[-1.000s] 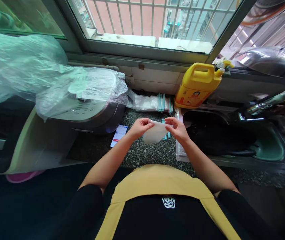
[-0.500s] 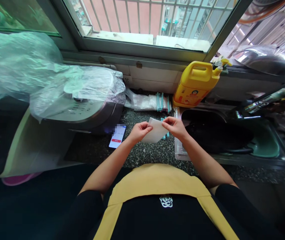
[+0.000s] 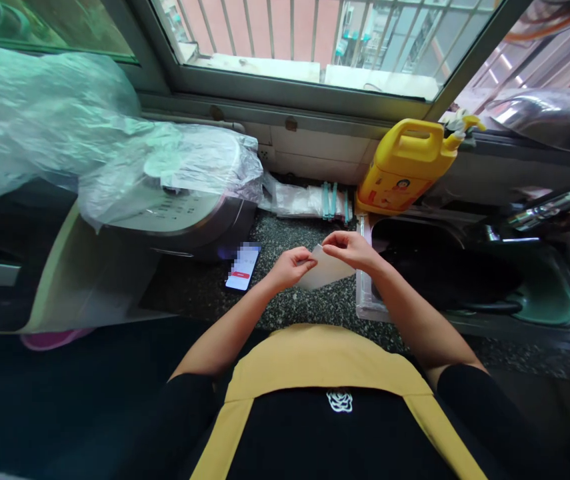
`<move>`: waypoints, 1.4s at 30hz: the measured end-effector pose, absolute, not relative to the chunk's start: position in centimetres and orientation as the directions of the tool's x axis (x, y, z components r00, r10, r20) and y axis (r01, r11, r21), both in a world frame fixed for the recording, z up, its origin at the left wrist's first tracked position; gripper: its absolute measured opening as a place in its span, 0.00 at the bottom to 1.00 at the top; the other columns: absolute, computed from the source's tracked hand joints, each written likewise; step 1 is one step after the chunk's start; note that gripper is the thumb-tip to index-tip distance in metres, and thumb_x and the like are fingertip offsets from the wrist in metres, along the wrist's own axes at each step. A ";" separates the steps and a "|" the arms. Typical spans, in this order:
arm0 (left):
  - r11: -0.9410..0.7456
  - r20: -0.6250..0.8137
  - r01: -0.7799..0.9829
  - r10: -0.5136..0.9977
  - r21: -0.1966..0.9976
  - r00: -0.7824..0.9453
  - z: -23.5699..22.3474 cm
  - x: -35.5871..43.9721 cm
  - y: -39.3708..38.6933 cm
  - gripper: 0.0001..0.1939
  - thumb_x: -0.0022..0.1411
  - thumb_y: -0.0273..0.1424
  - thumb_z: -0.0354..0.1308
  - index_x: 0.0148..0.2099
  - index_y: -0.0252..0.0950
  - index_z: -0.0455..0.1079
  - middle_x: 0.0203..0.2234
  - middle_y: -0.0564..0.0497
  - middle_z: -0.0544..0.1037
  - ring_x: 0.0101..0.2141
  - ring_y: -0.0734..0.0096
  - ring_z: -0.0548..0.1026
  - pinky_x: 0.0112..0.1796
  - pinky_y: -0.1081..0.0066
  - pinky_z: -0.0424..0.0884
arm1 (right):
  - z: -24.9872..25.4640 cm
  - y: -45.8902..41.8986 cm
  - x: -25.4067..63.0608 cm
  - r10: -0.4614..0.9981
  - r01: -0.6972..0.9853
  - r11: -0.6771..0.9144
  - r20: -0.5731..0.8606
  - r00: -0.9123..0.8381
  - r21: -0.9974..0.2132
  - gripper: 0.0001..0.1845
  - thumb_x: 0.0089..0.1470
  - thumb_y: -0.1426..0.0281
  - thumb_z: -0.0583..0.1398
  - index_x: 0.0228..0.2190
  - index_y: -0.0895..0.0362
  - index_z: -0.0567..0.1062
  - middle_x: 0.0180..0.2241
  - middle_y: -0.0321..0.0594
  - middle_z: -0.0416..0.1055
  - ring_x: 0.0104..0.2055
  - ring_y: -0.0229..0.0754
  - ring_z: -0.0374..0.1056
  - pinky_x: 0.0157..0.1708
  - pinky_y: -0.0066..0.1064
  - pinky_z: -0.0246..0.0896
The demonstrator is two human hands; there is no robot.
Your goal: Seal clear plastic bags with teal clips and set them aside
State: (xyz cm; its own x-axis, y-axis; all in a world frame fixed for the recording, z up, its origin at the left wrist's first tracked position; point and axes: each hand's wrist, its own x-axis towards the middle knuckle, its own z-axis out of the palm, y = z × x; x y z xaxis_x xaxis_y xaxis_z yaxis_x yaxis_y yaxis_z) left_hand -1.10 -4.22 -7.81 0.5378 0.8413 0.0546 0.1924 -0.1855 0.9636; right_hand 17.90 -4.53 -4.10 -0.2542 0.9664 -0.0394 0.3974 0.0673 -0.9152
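Observation:
A small, thin, whitish translucent sheet or flat bag [image 3: 331, 272] is held above the dark speckled counter [image 3: 285, 307]. My left hand [image 3: 291, 267] pinches it near its upper left corner. My right hand [image 3: 351, 249] is closed at its top edge, thumb and fingers close to the left fingertips. Whether the piece is one layer or a pouch, I cannot tell. Behind the hands lies a clear plastic packet [image 3: 297, 199] with several light-blue strips [image 3: 331, 201] at its right end.
A phone [image 3: 243, 267] lies left of my hands. Further left stands a plastic-covered appliance [image 3: 185, 213]. A yellow jug [image 3: 409, 167] stands at the back right, beside the sink with a dark pan [image 3: 455, 277]. A clear plastic tray [image 3: 371, 308] borders the sink.
The view has shifted, so the scene sits further right. My hands have come closer together along the sheet's top edge. Light-blue strips seen behind the sheet earlier no longer show.

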 end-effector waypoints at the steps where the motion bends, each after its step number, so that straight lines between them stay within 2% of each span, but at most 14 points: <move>1: -0.188 0.053 0.196 0.837 0.962 0.544 -7.9 -1.1 -4.3 0.12 0.54 0.37 0.58 0.24 0.34 0.71 0.22 0.53 0.68 0.28 0.72 0.67 0.33 0.71 0.63 | -4.0 -4.4 17.9 0.958 0.394 0.061 -0.057 -0.281 -0.917 0.14 0.44 0.59 0.61 0.23 0.59 0.74 0.19 0.34 0.67 0.21 0.32 0.57 0.21 0.25 0.51; 6: -0.187 0.060 0.183 0.839 0.965 0.541 -8.4 -1.3 -4.8 0.15 0.55 0.40 0.58 0.24 0.35 0.71 0.22 0.52 0.68 0.28 0.72 0.67 0.33 0.71 0.64 | -4.5 -3.3 17.2 0.926 0.373 0.063 -0.085 -0.367 -0.926 0.15 0.43 0.59 0.61 0.18 0.58 0.71 0.17 0.32 0.65 0.20 0.30 0.55 0.19 0.24 0.49; 11: -0.143 0.053 0.149 0.871 0.979 0.489 -9.1 -2.1 -4.9 0.16 0.53 0.43 0.59 0.25 0.35 0.72 0.23 0.52 0.69 0.28 0.72 0.67 0.33 0.71 0.63 | -5.2 -2.4 16.7 0.907 0.333 0.006 -0.135 -0.398 -0.943 0.16 0.43 0.57 0.62 0.19 0.58 0.71 0.17 0.33 0.65 0.20 0.31 0.56 0.19 0.24 0.49; 18: 0.071 -0.080 0.046 0.968 0.996 0.238 -9.7 -3.1 -4.1 0.17 0.48 0.45 0.61 0.26 0.34 0.70 0.23 0.53 0.70 0.28 0.72 0.66 0.32 0.72 0.62 | -6.1 -3.8 18.1 0.963 0.232 -0.081 -0.137 -0.234 -0.969 0.22 0.40 0.51 0.64 0.26 0.59 0.73 0.23 0.36 0.69 0.25 0.34 0.62 0.24 0.26 0.55; 22: 0.195 -0.172 -0.075 0.954 0.978 0.246 -9.8 -2.6 -3.8 0.19 0.42 0.45 0.64 0.26 0.34 0.70 0.21 0.54 0.71 0.26 0.75 0.65 0.30 0.73 0.62 | -7.3 -4.8 18.0 0.986 0.145 -0.111 -0.127 -0.106 -0.983 0.25 0.36 0.48 0.65 0.21 0.58 0.70 0.19 0.32 0.64 0.22 0.32 0.57 0.23 0.26 0.52; 25: 0.296 -0.247 -0.163 0.933 0.941 0.263 -9.8 -2.0 -3.8 0.20 0.37 0.46 0.67 0.25 0.33 0.71 0.20 0.55 0.72 0.23 0.77 0.64 0.28 0.74 0.61 | -7.8 -5.2 17.6 0.992 0.082 -0.122 -0.124 -0.015 -0.989 0.27 0.34 0.47 0.65 0.18 0.57 0.68 0.17 0.31 0.62 0.22 0.32 0.57 0.24 0.26 0.53; 30: 0.336 -0.295 -0.312 0.940 0.889 0.172 -9.8 -1.6 -3.6 0.21 0.31 0.44 0.71 0.25 0.33 0.73 0.19 0.55 0.74 0.22 0.78 0.66 0.26 0.75 0.63 | -9.6 -7.2 16.4 0.989 -0.051 -0.150 -0.150 -0.011 -0.987 0.29 0.35 0.45 0.64 0.28 0.57 0.73 0.28 0.37 0.72 0.32 0.39 0.67 0.34 0.31 0.62; 33: 0.353 -0.327 -0.388 0.935 0.851 0.134 -9.8 -1.7 -3.5 0.21 0.28 0.42 0.72 0.24 0.34 0.74 0.20 0.55 0.76 0.22 0.78 0.68 0.27 0.76 0.64 | -11.7 -9.0 15.3 0.970 -0.004 -0.234 -0.233 -0.065 -0.972 0.27 0.33 0.48 0.67 0.27 0.58 0.74 0.26 0.37 0.72 0.30 0.40 0.67 0.33 0.33 0.62; 37: 0.378 -0.363 -0.413 0.924 0.829 0.118 -9.8 -1.9 -3.4 0.22 0.25 0.41 0.73 0.24 0.34 0.74 0.20 0.54 0.77 0.22 0.78 0.69 0.27 0.76 0.65 | -14.0 -10.3 14.2 0.970 0.043 -0.244 -0.245 -0.015 -0.969 0.22 0.38 0.51 0.64 0.22 0.58 0.72 0.22 0.35 0.69 0.26 0.38 0.64 0.31 0.32 0.61; 40: 0.371 -0.362 -0.405 0.927 0.836 0.102 -10.0 -2.1 -3.5 0.22 0.26 0.41 0.73 0.25 0.34 0.74 0.20 0.54 0.77 0.22 0.78 0.69 0.27 0.76 0.65 | -14.6 -10.3 14.5 0.971 0.068 -0.226 -0.230 -0.064 -0.972 0.18 0.41 0.54 0.63 0.24 0.58 0.73 0.23 0.35 0.71 0.27 0.38 0.65 0.31 0.31 0.62; 42: 0.356 -0.353 -0.390 0.932 0.849 0.083 -10.2 -2.3 -3.6 0.21 0.28 0.41 0.72 0.25 0.34 0.74 0.20 0.54 0.77 0.22 0.78 0.69 0.27 0.76 0.65 | -14.7 -9.8 15.6 0.975 0.157 -0.216 -0.222 -0.023 -0.964 0.16 0.44 0.56 0.61 0.26 0.58 0.74 0.25 0.36 0.72 0.29 0.39 0.67 0.32 0.31 0.62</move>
